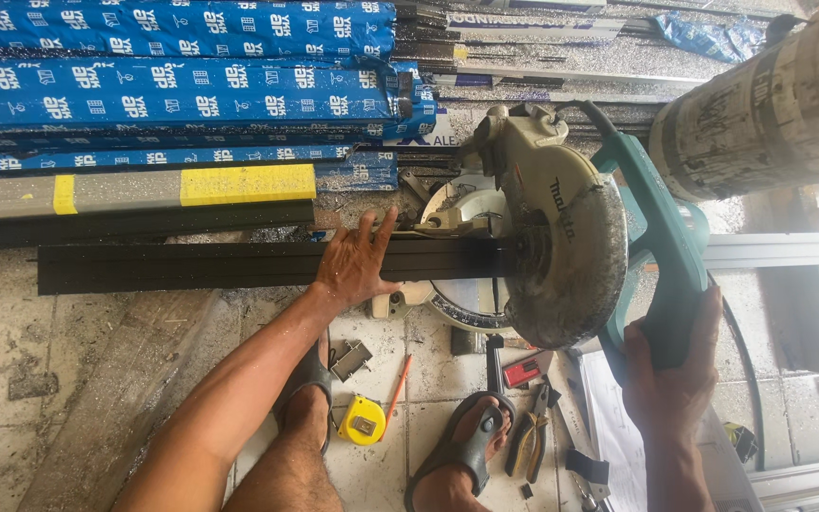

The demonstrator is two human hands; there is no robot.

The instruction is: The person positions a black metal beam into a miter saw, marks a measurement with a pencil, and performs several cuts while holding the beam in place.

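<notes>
My left hand [354, 261] presses flat on a long black metal profile [191, 267] that runs from the left under the blade guard of a mitre saw [561, 256]. My right hand [673, 370] is wrapped around the saw's teal handle [661, 237]. The saw head is lowered over the profile, and the blade itself is hidden by the dusty guard. My two feet in sandals [466, 455] rest on the tiled floor below the saw.
Blue-wrapped profile bundles [172, 76] and a grey bar with yellow tape [135, 192] lie behind. On the floor sit a yellow tape measure [362, 420], an orange pencil [396, 379], pliers [528, 431], a red tool [523, 372] and paper sheets [618, 436]. A large drum [770, 104] stands at top right.
</notes>
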